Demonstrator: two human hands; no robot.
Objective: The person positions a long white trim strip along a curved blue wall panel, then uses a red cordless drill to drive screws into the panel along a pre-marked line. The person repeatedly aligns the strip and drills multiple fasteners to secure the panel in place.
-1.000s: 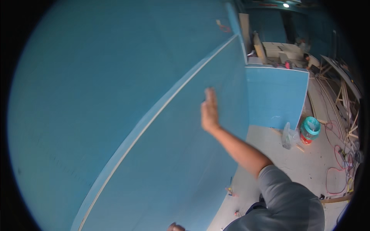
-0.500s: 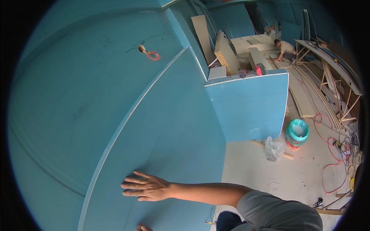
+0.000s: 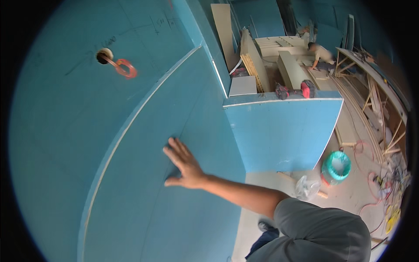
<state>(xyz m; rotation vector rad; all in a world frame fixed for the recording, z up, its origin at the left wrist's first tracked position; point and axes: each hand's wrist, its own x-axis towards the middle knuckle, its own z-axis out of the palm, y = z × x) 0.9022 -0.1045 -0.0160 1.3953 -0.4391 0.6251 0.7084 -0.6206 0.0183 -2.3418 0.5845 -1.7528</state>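
My right hand [image 3: 187, 166] reaches out to the left with its fingers and thumb spread, its back showing. It lies flat on, or just over, a blue wall panel [image 3: 131, 205] and grips nothing. A thin seam line runs down the panel by the fingers. Along the panel's upper edge goes a narrow pale ledge [image 3: 117, 149], with more blue wall above it. From a round hole in that upper wall hangs a coil of orange-red cable [image 3: 125, 69]. My left hand is out of sight.
A low blue partition [image 3: 281, 133] juts out ahead, with a red-and-black power tool [image 3: 307, 89] on top. Right of it stand a teal-lined bucket [image 3: 336, 167] and a clear plastic bag [image 3: 307, 187]. Farther off, a co-worker [image 3: 323, 54] bends over boards beside a trestle bench [image 3: 371, 72].
My right hand has moved up and right along the panel, its fingers tilting upward. My left hand, partly visible at the lower edge before, has left the view. The camera view has shifted.
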